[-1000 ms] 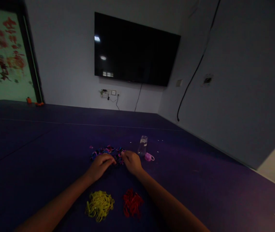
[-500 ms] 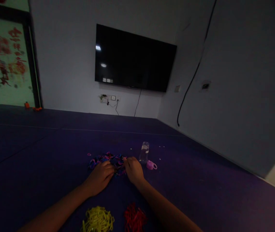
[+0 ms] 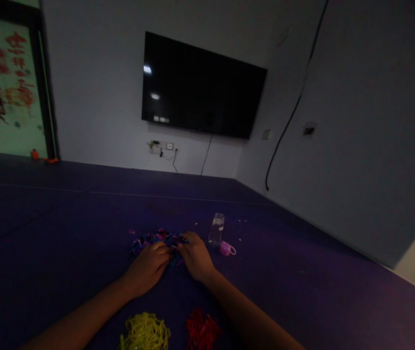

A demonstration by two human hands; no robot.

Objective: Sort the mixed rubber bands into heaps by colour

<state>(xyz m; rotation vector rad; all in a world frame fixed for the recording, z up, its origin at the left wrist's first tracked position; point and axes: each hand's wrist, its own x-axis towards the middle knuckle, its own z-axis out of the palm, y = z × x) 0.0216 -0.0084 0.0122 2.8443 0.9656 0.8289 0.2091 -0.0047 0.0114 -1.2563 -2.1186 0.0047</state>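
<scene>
A tangled pile of small, thin loops like rubber bands (image 3: pixel 152 237), mostly blue with pink and purple ones, lies on the dark purple surface. My left hand (image 3: pixel 148 266) rests at its near side, with bent fingers pressed together among the loops. From the right, my right hand (image 3: pixel 198 257) reaches into the same pile, its thumb and fingers bent around some loops close to the left fingertips. Dim light and the hands themselves hide exactly which loops are held. Nearer me are a yellow heap of bands (image 3: pixel 147 333) and a red heap of bands (image 3: pixel 202 330).
Right of the pile lie a clear bottle (image 3: pixel 216 229) and a pink cap with a ring (image 3: pixel 226 248). One pink loop (image 3: pixel 132 231) sits apart at the left. A black television (image 3: pixel 203 87) hangs on the far wall, and a dark cable (image 3: pixel 291 116) runs down the right wall.
My right hand has moved slightly left, deeper into the pile and closer to my left hand. A pink bit seen at its fingertips no longer shows. The view has shifted slightly.
</scene>
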